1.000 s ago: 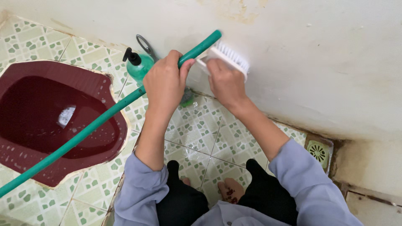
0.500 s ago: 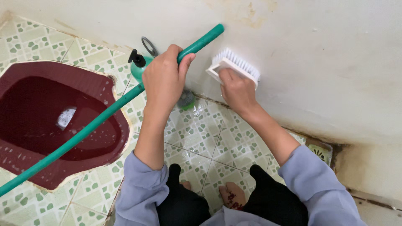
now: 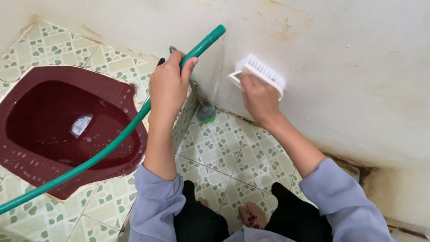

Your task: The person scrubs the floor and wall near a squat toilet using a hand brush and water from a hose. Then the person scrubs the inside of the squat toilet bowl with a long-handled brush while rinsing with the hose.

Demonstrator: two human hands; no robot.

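Observation:
My left hand [image 3: 167, 85] grips a green hose [image 3: 103, 150] near its open end, which points at the stained white wall [image 3: 340, 54]. A thin stream of water runs down the wall below the hose tip. My right hand [image 3: 259, 97] holds a white scrub brush [image 3: 259, 71] with its bristles pressed against the wall, to the right of the hose end. A grey-green scouring pad [image 3: 206, 112] lies on the floor at the wall's foot, between my two hands.
A dark red squat toilet pan [image 3: 67, 125] is set in the green-patterned tile floor [image 3: 224, 148] at left. My knees and bare feet [image 3: 251, 215] are at the bottom. A dirty joint runs along the wall's base at right.
The view shifted: the green soap bottle is now hidden behind my left hand. Both hands stay on the hose and brush; the brush moved slightly right along the wall. Water now trickles down the wall.

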